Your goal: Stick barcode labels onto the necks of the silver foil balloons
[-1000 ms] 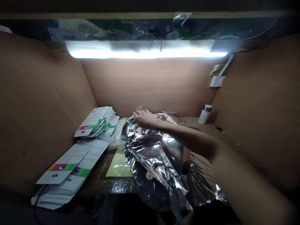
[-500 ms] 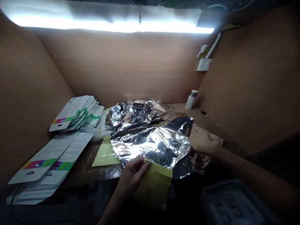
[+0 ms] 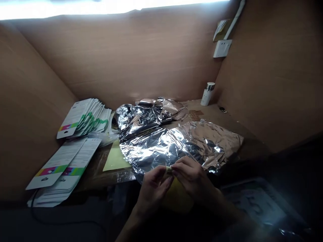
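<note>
My left hand (image 3: 154,188) and my right hand (image 3: 190,173) meet at the table's front edge, fingertips almost touching. Both are closed in a pinch at the top edge of a yellow sheet (image 3: 178,196), which hangs down into shadow. A small pale piece shows between the fingertips; whether it is a folded part of the sheet I cannot tell. Just behind my hands spreads a crumpled silver foil sheet (image 3: 151,148), its right part reflecting brown. Another yellow sheet (image 3: 114,158) lies flat to the left, partly under the foil.
Stacks of white printed cards (image 3: 57,164) with colored bands lie at the left, more cards (image 3: 87,116) behind them. A white bottle (image 3: 207,94) with a metal cap stands at the back right, below a wall socket (image 3: 222,48). Cardboard walls enclose the table.
My right hand has come from the foil's right side to the yellow sheet beside my left hand. The foil's raised right corner now lies down. The view has tilted downward.
</note>
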`<state>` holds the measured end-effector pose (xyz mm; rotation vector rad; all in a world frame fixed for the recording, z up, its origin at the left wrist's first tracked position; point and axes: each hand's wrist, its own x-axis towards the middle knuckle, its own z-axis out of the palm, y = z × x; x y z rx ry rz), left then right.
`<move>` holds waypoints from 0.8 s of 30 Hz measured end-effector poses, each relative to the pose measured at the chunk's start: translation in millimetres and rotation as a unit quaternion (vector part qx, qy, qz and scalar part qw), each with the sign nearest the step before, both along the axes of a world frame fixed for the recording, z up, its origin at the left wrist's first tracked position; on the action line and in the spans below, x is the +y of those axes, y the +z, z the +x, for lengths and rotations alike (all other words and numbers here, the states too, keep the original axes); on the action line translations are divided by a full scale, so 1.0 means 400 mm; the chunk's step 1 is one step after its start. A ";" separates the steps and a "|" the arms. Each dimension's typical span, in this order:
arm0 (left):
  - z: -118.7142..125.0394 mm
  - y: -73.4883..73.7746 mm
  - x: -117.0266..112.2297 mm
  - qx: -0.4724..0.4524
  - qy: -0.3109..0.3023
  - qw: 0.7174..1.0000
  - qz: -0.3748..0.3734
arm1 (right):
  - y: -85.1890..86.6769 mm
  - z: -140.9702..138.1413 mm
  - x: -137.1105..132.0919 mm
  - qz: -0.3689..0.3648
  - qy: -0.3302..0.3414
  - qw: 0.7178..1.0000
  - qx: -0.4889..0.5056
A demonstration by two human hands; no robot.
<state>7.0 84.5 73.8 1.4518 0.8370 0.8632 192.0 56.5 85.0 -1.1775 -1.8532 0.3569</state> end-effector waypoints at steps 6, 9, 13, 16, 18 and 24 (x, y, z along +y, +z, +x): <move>-0.009 -0.016 -0.011 -0.003 0.031 0.999 -0.010 | -0.052 -0.031 -0.012 0.114 -0.034 0.993 0.019; -0.014 -0.025 -0.015 0.003 0.028 0.999 -0.020 | -0.071 -0.038 -0.019 0.140 -0.030 0.990 0.014; -0.023 -0.037 -0.019 0.012 0.017 1.000 -0.020 | -0.086 -0.041 -0.017 0.153 -0.019 0.988 0.007; -0.022 -0.038 -0.023 0.018 0.020 1.000 -0.014 | -0.094 -0.055 -0.019 0.135 -0.015 0.991 -0.008; -0.023 -0.039 -0.024 0.025 0.028 0.999 -0.014 | -0.095 -0.060 -0.024 0.121 -0.011 0.993 -0.010; -0.098 -0.076 -0.011 0.064 0.026 0.997 -0.042 | -0.043 0.052 -0.012 -0.085 -0.053 0.984 0.148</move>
